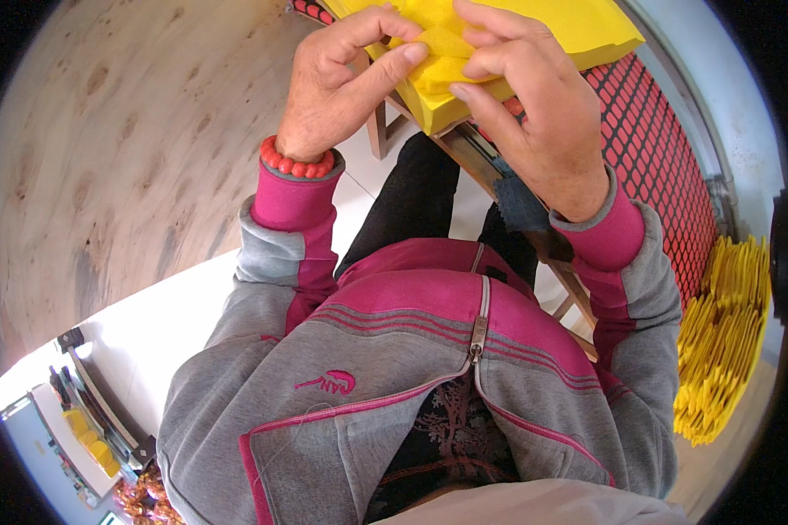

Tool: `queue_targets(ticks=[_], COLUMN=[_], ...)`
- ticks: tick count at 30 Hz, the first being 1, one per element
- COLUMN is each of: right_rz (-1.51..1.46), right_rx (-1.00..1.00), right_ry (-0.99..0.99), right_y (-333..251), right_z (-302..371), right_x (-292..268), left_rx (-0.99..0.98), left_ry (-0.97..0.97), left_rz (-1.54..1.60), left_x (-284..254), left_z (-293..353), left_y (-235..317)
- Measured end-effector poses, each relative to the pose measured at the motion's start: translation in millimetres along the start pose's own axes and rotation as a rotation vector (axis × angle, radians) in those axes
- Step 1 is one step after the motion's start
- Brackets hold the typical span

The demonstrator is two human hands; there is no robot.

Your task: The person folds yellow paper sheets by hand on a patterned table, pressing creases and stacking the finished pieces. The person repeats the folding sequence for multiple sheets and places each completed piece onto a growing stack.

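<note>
Folded yellow fabric [578, 31] lies at the top of the head view, on a surface covered in a red-and-black patterned cloth. Its upper part runs out of the picture, so its full shape is hidden. My left hand [337, 83], with a red bead bracelet at the wrist, pinches a fold of the fabric between thumb and forefinger. Just to the right, my right hand [543, 109] bends its fingers over the same bunched part. Its thumb and forefinger tips close on the material, and the other fingers curve above. A corner of the yellow fabric hangs toward me between the hands.
A large wooden board [140, 149] fills the left. The red-and-black patterned cloth [652, 131] drapes down the right side, with a tall pile of folded yellow pieces [722, 341] beside it. Wooden legs [378, 131] stand beneath the work surface. A shelf with yellow items [96, 442] is at lower left.
</note>
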State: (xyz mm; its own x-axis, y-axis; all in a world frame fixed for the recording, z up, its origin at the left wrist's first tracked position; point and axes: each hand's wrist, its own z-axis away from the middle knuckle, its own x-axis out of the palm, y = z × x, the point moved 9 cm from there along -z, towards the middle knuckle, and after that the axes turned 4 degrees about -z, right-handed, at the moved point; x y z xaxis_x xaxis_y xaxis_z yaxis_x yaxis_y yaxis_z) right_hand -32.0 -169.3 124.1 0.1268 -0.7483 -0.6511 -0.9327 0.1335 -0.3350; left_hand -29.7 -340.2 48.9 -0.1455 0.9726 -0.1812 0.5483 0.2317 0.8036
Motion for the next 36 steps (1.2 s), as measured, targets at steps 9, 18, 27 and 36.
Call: queue_targets(ticks=[9,18,27,36], right_rz=[0.102,0.004,0.013,0.009], right_rx=[-0.080,0.000,-0.026,-0.037], right_ry=[0.025,0.017,0.023,0.106], right_y=[-9,-1,-3,-5], right_z=[-3,-2,-2,0], right_x=[1,0,-1,-5], left_rx=[0.043,-0.008,0.116,0.061], left_ry=[-0.031,-0.052,-0.088,-0.004], left_rz=[0.036,-0.024,-0.125,-0.003], left_x=[0,-9,-1,-2], left_z=[-2,-1,-2,0], left_y=[-2,1,9,1])
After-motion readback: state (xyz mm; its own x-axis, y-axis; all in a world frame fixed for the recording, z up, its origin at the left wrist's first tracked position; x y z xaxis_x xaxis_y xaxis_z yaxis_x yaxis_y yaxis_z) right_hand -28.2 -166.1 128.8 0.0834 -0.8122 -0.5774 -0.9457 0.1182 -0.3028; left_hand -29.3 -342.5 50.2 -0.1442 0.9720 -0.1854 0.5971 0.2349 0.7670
